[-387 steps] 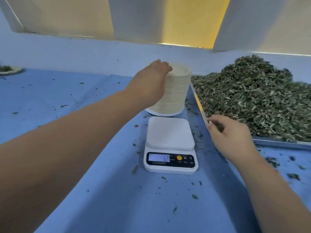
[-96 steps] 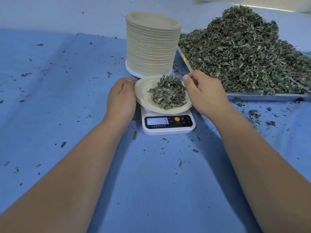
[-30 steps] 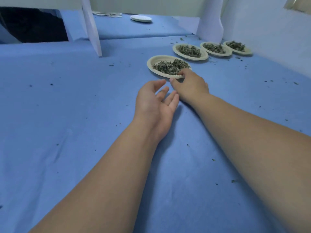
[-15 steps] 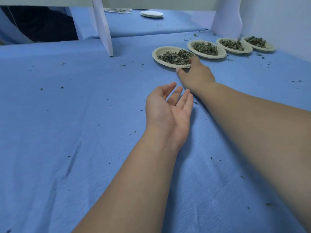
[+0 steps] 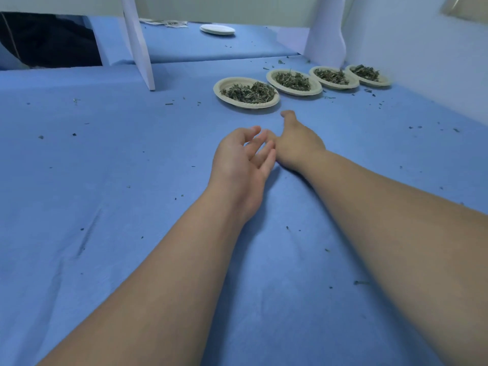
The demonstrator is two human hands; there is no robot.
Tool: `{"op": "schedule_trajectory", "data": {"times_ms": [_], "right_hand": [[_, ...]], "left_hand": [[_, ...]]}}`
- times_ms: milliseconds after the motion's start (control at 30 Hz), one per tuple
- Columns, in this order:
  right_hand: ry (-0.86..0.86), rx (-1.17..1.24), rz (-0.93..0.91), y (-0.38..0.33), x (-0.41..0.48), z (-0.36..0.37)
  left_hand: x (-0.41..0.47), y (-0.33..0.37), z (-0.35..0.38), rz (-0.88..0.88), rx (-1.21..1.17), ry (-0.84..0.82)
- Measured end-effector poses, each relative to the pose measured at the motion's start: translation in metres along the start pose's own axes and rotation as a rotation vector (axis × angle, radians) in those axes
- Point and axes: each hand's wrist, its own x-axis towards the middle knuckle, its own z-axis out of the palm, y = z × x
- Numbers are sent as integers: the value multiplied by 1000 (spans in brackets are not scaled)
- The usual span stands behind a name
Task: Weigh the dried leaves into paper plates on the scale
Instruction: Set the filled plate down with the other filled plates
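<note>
Several paper plates of dried leaves stand in a row on the blue cloth. The nearest filled plate (image 5: 224, 87) lies just beyond my hands, with another plate (image 5: 272, 75) and two more to its right. My right hand (image 5: 297, 145) hovers a short way in front of the nearest plate, apart from it, fingers loosely curled and holding nothing. My left hand (image 5: 244, 159) is beside it, palm turned up, fingers relaxed and empty. The scale and the leaf pile are out of view.
A white upright panel (image 5: 140, 43) stands on the cloth at the back left, and a second white panel (image 5: 326, 30) at the back right. An empty white plate (image 5: 217, 29) lies on the far table. A pale wall (image 5: 435, 62) bounds the right side. Leaf crumbs dot the cloth.
My right hand has let go of the nearest filled plate and drawn back toward me. My left hand stays palm up beside it. The plate rests on the cloth.
</note>
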Motion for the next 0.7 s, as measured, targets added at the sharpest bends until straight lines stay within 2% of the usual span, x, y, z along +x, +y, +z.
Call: {"op": "schedule_trajectory", "data": {"times_ms": [133, 233, 367, 500, 700], "right_hand": [[-47, 89, -7, 22, -41, -21], [-56, 310, 26, 38, -83, -44], [-11, 517, 76, 61, -155, -72], [75, 625, 107, 84, -231, -103], [184, 589, 153, 134, -337, -150]], "left_hand": [[-5, -13, 10, 85, 290, -4], [-12, -28, 18, 147, 513, -60], [-34, -58, 36, 123, 773, -154], [-84, -105, 56, 78, 813, -347], [-171, -171, 94, 65, 867, -533]]}}
